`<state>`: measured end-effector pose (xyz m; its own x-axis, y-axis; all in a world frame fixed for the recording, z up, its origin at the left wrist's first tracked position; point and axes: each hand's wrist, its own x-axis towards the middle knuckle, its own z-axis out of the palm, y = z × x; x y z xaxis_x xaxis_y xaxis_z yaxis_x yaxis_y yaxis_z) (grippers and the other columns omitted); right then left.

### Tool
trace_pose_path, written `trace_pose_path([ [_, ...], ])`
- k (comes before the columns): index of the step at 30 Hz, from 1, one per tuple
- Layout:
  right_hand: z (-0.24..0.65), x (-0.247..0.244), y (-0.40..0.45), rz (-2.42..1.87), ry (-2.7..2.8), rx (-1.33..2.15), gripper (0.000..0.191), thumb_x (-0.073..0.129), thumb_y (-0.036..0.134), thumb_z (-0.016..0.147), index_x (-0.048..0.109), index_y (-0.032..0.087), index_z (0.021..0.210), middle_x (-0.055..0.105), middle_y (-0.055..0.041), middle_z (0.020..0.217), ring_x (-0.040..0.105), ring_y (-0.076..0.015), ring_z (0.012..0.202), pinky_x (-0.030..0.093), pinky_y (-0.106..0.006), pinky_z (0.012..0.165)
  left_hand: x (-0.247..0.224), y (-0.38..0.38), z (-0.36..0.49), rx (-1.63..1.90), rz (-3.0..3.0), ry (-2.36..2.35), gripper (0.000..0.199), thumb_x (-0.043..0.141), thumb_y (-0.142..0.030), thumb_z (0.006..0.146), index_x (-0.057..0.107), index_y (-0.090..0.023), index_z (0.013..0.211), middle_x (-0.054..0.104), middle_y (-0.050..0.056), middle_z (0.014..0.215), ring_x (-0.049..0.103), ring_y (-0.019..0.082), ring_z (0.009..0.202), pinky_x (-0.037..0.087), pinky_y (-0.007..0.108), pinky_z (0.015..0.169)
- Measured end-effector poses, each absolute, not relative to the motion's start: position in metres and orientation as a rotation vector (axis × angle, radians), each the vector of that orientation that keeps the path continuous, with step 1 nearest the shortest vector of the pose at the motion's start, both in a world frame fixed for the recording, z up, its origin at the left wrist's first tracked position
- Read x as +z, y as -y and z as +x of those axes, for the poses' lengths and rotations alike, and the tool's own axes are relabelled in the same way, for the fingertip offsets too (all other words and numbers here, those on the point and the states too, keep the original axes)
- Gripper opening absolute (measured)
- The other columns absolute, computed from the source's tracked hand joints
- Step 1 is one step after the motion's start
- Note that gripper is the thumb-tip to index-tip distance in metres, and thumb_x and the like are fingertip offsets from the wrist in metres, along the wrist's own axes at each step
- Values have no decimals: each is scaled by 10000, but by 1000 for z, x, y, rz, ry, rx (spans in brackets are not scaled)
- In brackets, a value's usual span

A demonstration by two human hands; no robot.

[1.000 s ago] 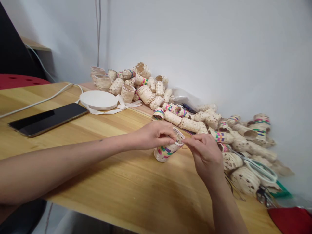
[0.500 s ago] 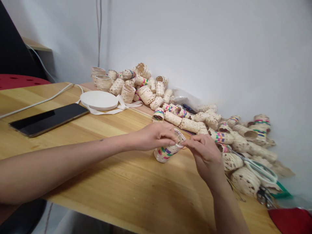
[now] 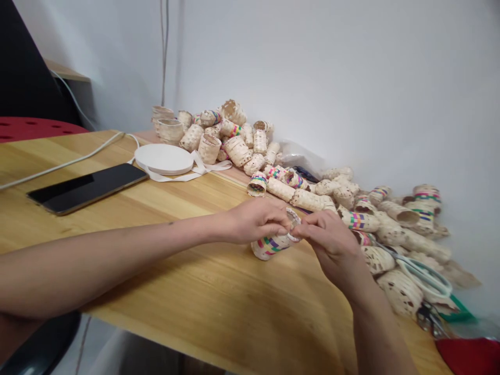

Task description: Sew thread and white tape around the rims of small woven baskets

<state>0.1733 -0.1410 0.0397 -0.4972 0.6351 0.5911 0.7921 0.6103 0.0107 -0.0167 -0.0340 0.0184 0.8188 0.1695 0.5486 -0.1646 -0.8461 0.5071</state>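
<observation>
hands [image 3: 336, 245] closer, basket [image 3: 269, 247] seemingly between

A small woven basket [image 3: 269, 248], shaped like a short open cylinder, is held just above or on the wooden table [image 3: 219, 307]; whether its base touches is hard to tell. It tilts, its round mouth up and to the right, its base down and to the left. The weave is cream, with a checkered band of pink, green, purple and orange around the side. The left hand [image 3: 261, 221] grips the rim [image 3: 294, 239] on its left, partly hiding it; the right hand [image 3: 332, 242] pinches its right edge.
</observation>
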Motion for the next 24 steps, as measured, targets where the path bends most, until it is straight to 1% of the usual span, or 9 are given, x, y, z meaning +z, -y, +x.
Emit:
trace_pose_path([
  [4,171,39,140,-1138,2257,-379,201,517,104,911,670,235,908,618,-26,799,511,-161,751,388,-306,654,17,32,-16,824,2450,-20,150,534,-166,887,663,-126,823,586,30,787,534,134,779,385,224,713],
  [8,174,34,140,-1202,2180,-283,184,519,135,921,649,239,1000,647,-34,875,563,-176,837,446,-310,710,16,28,-16,828,2421,-24,150,541,-162,884,669,-126,816,596,30,778,533,131,774,386,228,724],
  [10,173,32,140,-1251,2131,-238,164,521,150,923,631,237,1008,659,-25,898,585,-171,850,461,-304,731,16,28,-16,834,2404,-25,145,547,-160,881,678,-121,832,603,32,777,534,130,771,388,228,722],
  [14,167,31,141,-1354,2000,-207,54,573,197,897,610,236,904,653,3,847,604,-161,800,472,-288,716,16,28,-16,837,2375,-16,132,563,-153,870,687,-134,829,620,27,788,546,124,773,395,219,721],
  [16,164,30,141,-1354,2000,-214,21,603,226,882,607,240,868,647,15,815,605,-163,784,476,-310,761,16,28,-16,836,2371,-14,134,572,-152,864,689,-134,801,623,26,778,550,122,769,398,215,717],
  [18,161,29,141,-1329,2006,-287,31,607,242,885,617,248,914,665,16,835,616,-170,816,454,-367,883,15,28,-15,845,2363,-36,134,581,-159,860,695,-131,796,625,25,770,552,119,758,399,209,702],
  [20,159,26,141,-1295,1992,-442,106,595,228,895,621,248,995,690,-3,907,623,-181,885,388,-429,994,15,28,-15,858,2339,-99,127,590,-165,855,706,-134,814,630,20,764,555,112,738,399,199,680],
  [22,156,22,141,-1269,2006,-604,152,586,194,897,620,238,1039,702,-26,968,620,-193,946,344,-456,1030,14,28,-14,881,2305,-182,119,600,-159,846,716,-138,830,632,10,746,556,104,714,397,191,660],
  [24,153,20,140,-1242,2053,-714,142,595,182,891,631,236,1018,711,-27,975,624,-194,950,338,-449,1023,14,28,-13,915,2276,-250,112,615,-154,834,726,-135,830,629,5,720,554,99,693,394,188,648],
])
